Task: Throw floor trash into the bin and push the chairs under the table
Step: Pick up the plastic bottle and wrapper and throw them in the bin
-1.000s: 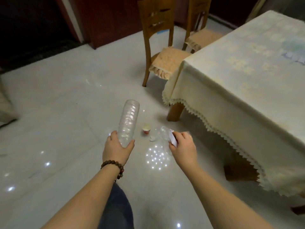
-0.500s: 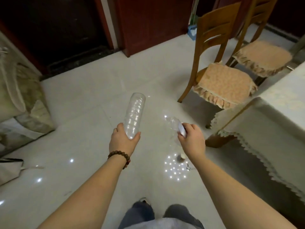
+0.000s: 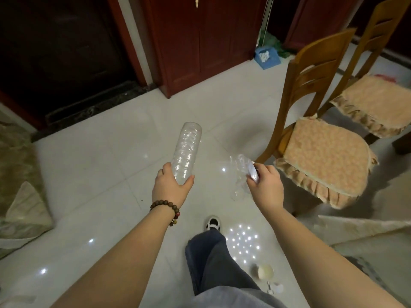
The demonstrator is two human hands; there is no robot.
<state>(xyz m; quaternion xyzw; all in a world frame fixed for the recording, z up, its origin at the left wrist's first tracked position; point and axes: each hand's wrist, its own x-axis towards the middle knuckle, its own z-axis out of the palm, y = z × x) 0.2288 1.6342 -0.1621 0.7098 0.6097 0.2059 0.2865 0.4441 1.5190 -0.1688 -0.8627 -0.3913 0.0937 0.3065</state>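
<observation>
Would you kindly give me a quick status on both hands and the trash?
Left hand grips clear bottle; right hand grips crumpled bottle. Small cup and scraps on floor by right leg. Blue bin ahead by cabinet; path open, chairs to the right.

Both forearms are bare. A bracelet of brown wooden beads (image 3: 165, 204) is worn on the left wrist. Dark blue trousers (image 3: 213, 261) and a black-and-white shoe (image 3: 212, 222) are seen below.
</observation>
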